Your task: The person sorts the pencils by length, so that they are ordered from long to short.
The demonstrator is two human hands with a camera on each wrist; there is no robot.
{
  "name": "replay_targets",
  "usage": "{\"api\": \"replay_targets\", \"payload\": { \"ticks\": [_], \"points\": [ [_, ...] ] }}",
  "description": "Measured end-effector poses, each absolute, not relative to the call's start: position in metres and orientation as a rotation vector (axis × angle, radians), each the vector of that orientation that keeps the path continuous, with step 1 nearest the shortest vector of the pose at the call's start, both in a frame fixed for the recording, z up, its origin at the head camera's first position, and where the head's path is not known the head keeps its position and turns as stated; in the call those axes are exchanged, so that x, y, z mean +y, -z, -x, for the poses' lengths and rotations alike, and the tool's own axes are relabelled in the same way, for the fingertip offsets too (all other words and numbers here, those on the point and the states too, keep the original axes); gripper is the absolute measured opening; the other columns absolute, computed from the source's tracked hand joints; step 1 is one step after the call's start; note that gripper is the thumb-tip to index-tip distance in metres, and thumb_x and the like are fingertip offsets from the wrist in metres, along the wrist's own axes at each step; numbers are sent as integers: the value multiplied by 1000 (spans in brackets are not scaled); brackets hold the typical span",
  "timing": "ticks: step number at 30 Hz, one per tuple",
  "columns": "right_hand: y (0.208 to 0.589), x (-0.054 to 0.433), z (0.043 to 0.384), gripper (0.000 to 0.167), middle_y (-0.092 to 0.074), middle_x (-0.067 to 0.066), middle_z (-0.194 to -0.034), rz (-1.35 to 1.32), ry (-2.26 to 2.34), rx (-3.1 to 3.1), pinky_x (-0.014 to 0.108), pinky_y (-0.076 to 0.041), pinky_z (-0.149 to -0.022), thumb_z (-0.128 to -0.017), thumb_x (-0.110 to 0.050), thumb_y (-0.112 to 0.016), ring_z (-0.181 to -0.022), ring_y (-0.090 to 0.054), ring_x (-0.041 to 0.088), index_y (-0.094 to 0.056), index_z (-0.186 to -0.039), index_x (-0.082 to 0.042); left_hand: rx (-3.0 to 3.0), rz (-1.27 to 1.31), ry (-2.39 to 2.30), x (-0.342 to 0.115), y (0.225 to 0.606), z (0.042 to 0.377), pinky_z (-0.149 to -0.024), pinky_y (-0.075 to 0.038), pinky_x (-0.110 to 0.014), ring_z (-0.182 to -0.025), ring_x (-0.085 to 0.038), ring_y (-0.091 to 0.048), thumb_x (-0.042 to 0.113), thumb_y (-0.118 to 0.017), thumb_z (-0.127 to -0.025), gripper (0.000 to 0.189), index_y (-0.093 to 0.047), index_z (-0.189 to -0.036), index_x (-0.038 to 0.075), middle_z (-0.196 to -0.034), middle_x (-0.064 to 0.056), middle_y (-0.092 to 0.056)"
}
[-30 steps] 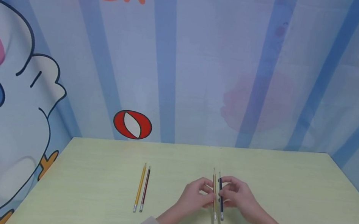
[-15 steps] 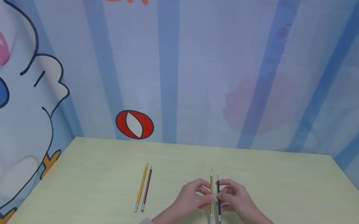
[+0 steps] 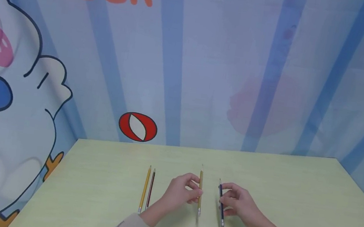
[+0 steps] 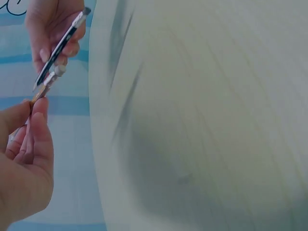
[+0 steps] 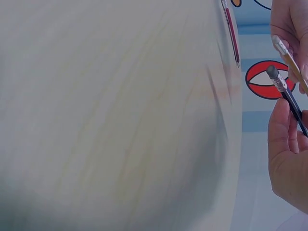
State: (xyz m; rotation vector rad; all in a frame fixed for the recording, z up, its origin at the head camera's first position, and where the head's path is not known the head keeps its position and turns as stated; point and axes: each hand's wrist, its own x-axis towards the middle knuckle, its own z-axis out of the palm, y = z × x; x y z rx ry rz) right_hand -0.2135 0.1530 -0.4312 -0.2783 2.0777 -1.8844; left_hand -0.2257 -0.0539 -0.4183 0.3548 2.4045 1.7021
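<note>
My left hand (image 3: 182,189) pinches a yellow-brown pencil (image 3: 201,188) between thumb and fingers, its point toward the back wall and its eraser end toward me. To its right, my right hand (image 3: 240,204) pinches a dark blue pencil (image 3: 221,204), tilted slightly, eraser end nearest me. A gap separates the two held pencils. Both cast shadows on the table below, so they are raised off it. In the right wrist view the dark pencil's grey eraser (image 5: 272,71) and metal band show above the fingers. The left wrist view shows the other pencil's pale eraser (image 4: 59,70).
On the left of the pale yellow-green table (image 3: 102,180) lie a yellow pencil (image 3: 145,188) and a dark red pencil (image 3: 151,186), side by side, lower ends close to the left forearm. Behind the table hangs a blue striped cartoon backdrop (image 3: 208,74).
My left hand has moved left with the yellow-brown pencil, widening the gap to the dark blue one. The right hand has stayed nearly in place. The head view has shifted slightly.
</note>
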Motion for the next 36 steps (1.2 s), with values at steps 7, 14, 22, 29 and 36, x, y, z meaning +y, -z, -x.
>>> {"api": "replay_targets", "payload": {
  "ticks": [7, 14, 22, 29, 36],
  "points": [
    [433, 156, 213, 45, -53, 1, -79, 283, 1892, 2062, 30, -51, -60, -84, -5, -53, -70, -57, 15, -33, -122, 10, 2499, -293, -1567, -84, 418, 231, -55, -49, -24, -58, -11, -61, 12, -65, -79, 26, -55, -102, 5, -79, -4, -62],
    [434, 159, 213, 48, -53, 1, -79, 305, 1887, 2061, 30, -51, -59, -84, -9, -55, -70, -57, 14, -33, -123, 11, 2541, -228, -1484, -112, 417, 230, -53, -48, -24, -57, -10, -59, 10, -62, -80, 24, -53, -101, 1, -77, -6, -61],
    [434, 160, 212, 47, -52, 1, -80, 300, 1883, 2060, 29, -51, -59, -85, -9, -54, -70, -57, 13, -33, -123, 10, 2654, -164, -1347, -134, 427, 232, -52, -49, -25, -54, -10, -57, 7, -61, -80, 21, -54, -98, -1, -72, -6, -61],
    [435, 162, 213, 48, -52, 1, -80, 292, 1884, 2064, 29, -51, -59, -85, -8, -54, -70, -57, 13, -32, -124, 10, 2712, -47, -1260, -140, 437, 236, -52, -49, -23, -55, -10, -58, 7, -62, -79, 18, -55, -94, 1, -75, -5, -59],
    [435, 163, 212, 49, -52, 1, -80, 286, 1886, 2057, 28, -51, -59, -85, -9, -55, -70, -57, 13, -32, -124, 10, 2778, -14, -1163, -140, 441, 237, -50, -47, -22, -52, -9, -58, 6, -63, -77, 19, -57, -93, 0, -72, -5, -63]
  ]
}}
